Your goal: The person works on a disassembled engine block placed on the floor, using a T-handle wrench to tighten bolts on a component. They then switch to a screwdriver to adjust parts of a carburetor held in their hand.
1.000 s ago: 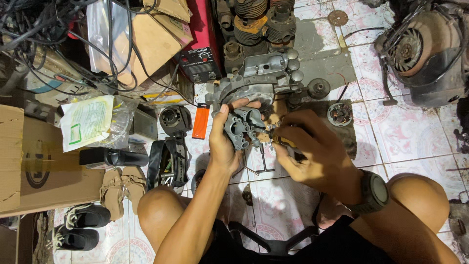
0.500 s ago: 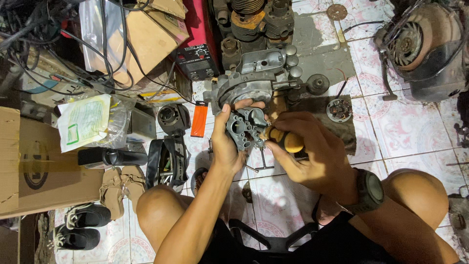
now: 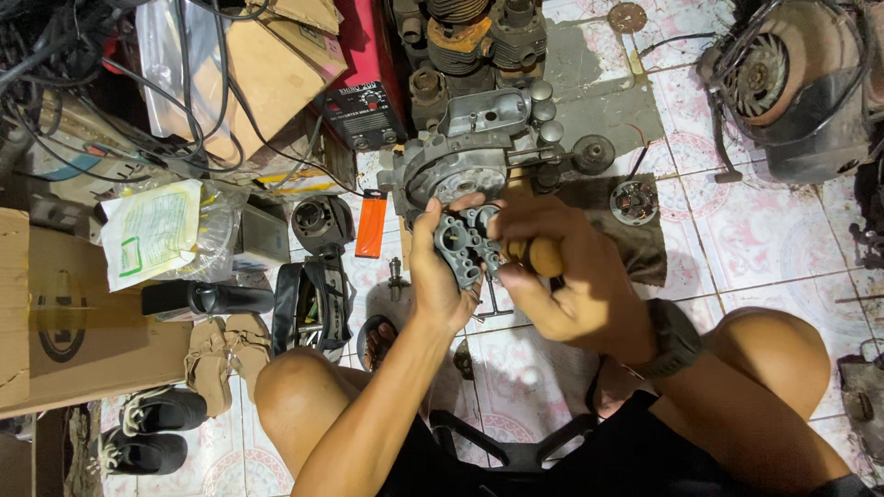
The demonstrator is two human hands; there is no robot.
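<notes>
Since half a second ago, little changed: same pose, handle slightly more exposed. Left hand (image 3: 440, 271) clamped around grey part (image 3: 463, 241), held above tiled floor (image 3: 737, 239) in front of engine case (image 3: 465, 156). Right hand (image 3: 562, 276) closed on wooden tool handle (image 3: 536, 258), pressing against part, wrist bent inward.

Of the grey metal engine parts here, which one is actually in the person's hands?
The small perforated grey casting, gripped by the left hand with the right hand against it. The larger engine case lies on the floor just beyond, untouched.
</notes>
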